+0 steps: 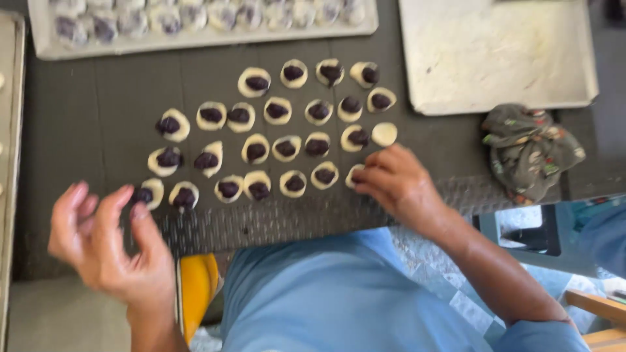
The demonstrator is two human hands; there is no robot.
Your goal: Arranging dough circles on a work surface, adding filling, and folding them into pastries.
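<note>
Several small pale dough rounds [285,148], each topped with a dark purple lump of filling, lie in rows on a dark metal table [91,117]. One plain round without filling [384,133] sits at the right end. My right hand [394,180] rests at the right end of the nearest row, its fingertips pinching a dough round [354,175]. My left hand [107,244] hovers at the lower left with fingers spread and nothing in it, close to the leftmost filled round [146,194].
A white tray [195,40] of finished filled pieces runs along the far edge. A floured white board [495,55] sits at the far right, a crumpled patterned cloth [531,150] below it. A yellow stool [197,287] stands under the table edge. Another tray edge [10,130] is at left.
</note>
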